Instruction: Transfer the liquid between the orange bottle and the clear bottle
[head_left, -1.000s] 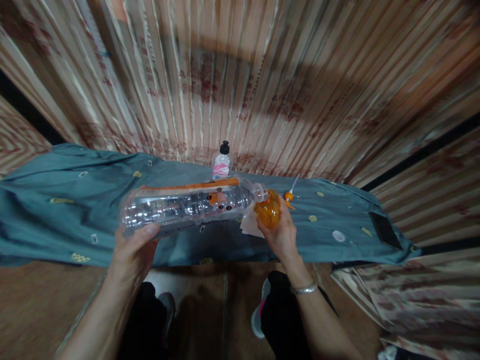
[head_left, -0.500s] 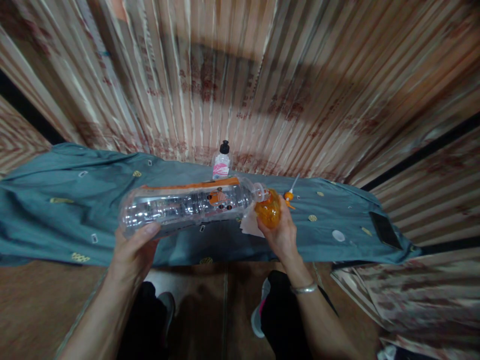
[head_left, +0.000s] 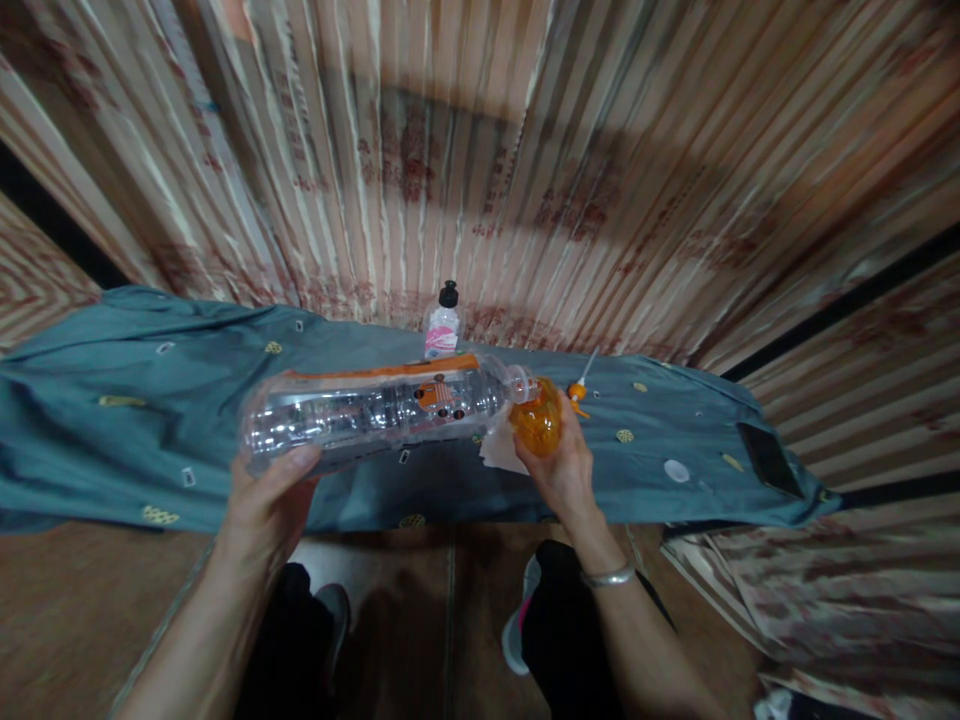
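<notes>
- Left hand grips the clear bottle near its base
- From there, its long axis runs rightward, nearly level, neck at the orange container's mouth
- Right hand, nearer that neck, clasps the orange container
- Beyond it, orange nozzle on the worktop

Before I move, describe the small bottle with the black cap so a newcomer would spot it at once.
Find the teal cloth below the striped curtain, then its far edge near the middle. The small clear bottle stands there, beyond the large bottle in the left hand. Its black cap and pink-patterned label distinguish it from that orange-marked one.
</notes>
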